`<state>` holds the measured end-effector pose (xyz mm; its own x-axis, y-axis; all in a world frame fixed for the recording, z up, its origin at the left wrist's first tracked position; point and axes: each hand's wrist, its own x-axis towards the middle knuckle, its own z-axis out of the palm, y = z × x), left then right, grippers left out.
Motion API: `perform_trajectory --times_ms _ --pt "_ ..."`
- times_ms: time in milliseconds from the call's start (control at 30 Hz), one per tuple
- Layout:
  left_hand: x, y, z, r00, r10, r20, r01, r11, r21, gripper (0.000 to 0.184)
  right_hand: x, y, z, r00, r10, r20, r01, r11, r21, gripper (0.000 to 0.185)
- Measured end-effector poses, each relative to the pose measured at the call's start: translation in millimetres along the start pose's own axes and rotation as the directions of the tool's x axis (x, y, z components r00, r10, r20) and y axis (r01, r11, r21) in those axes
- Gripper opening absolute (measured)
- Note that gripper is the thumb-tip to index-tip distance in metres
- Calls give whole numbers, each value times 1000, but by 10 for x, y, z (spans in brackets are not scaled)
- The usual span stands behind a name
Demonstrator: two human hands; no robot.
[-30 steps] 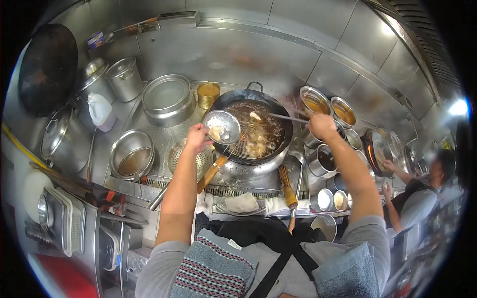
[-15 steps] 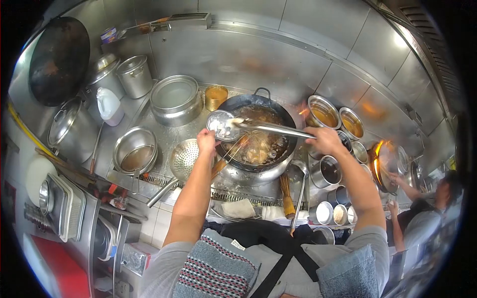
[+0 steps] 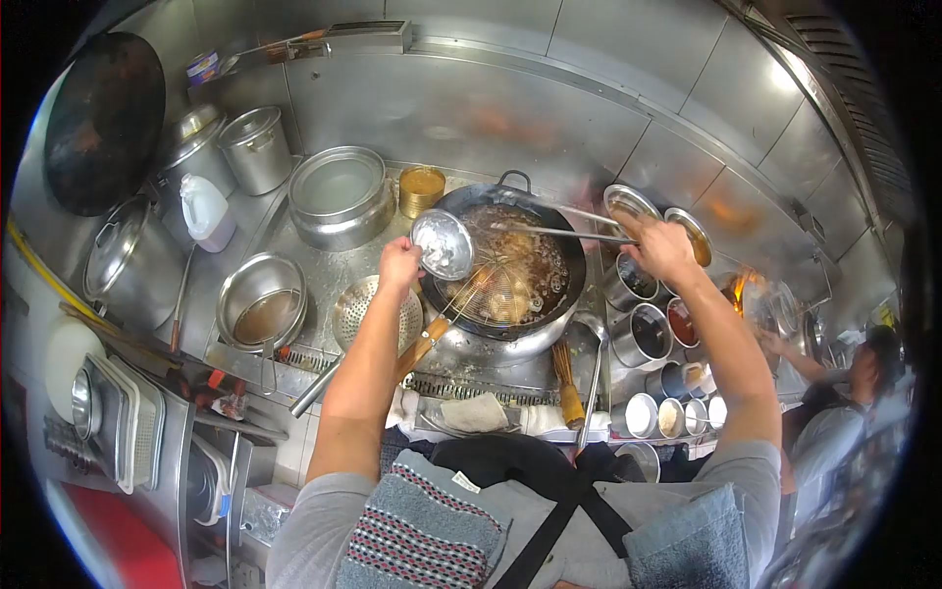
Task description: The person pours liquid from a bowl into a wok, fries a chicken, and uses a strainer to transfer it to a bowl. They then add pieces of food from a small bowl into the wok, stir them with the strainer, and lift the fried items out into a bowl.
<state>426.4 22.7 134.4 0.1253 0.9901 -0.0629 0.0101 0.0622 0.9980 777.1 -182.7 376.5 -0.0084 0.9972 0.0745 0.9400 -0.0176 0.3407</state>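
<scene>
Person's hands apart: the left hand (image 3: 400,263) grips the rim of a tilted metal bowl (image 3: 449,236) over the left side of the wok (image 3: 577,270); the right hand (image 3: 662,251) clasps long tongs (image 3: 586,235), arms spread above bubbling liquid (image 3: 551,280). A wire strainer (image 3: 502,296) sits in the wok, its handle (image 3: 422,348) toward the table's (image 3: 322,272) front edge.
</scene>
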Motion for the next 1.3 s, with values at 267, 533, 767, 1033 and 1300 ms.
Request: perform_trajectory --times_ms 267,533,767,1033,1300 --pt "162 -47 118 996 -83 -24 79 986 -145 18 167 -332 307 987 -161 -23 161 987 -8 31" --pt "265 -228 100 982 -184 -32 173 960 -220 13 247 -124 583 981 182 63 -185 981 57 31" --pt "274 -182 170 982 -181 -54 155 938 -311 12 352 -284 1187 940 266 216 -290 952 92 38" --pt "528 -153 60 975 212 -66 -192 954 230 17 117 -228 301 994 -8 -108 12 999 34 47" --pt "324 -100 206 982 -161 -95 156 986 -59 7 120 -292 321 999 35 12 -34 999 -12 32"
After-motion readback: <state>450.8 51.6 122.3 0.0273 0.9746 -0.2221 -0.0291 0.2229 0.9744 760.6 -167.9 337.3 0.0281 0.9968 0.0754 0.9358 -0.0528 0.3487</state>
